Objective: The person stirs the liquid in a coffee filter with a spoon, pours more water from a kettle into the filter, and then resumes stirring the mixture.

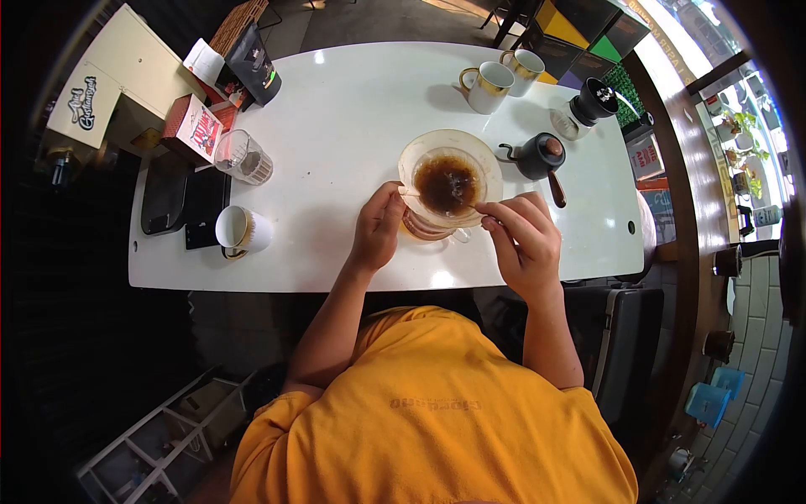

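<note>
A pale coffee dripper (410, 154) with a wide rim sits on a glass server (428, 229), whose handle shows at the front. Dark wet coffee (449, 186) fills its middle. My left hand (379, 225) is closed on the left side of the dripper's rim. At the front right of the rim, my right hand (527, 239) makes a pinch over the coffee's edge; what lies between its fingertips is too small to make out. A black gooseneck kettle (537, 158) with a wooden handle stands just right of the dripper.
Two white-and-gold mugs (488, 87) and a hand grinder (594, 99) stand at the back right. Leftward are a ribbed glass (244, 158), a white cup (243, 231), a dark phone (165, 197), a box (195, 128) and a black pouch (253, 67), all on the white table (336, 109).
</note>
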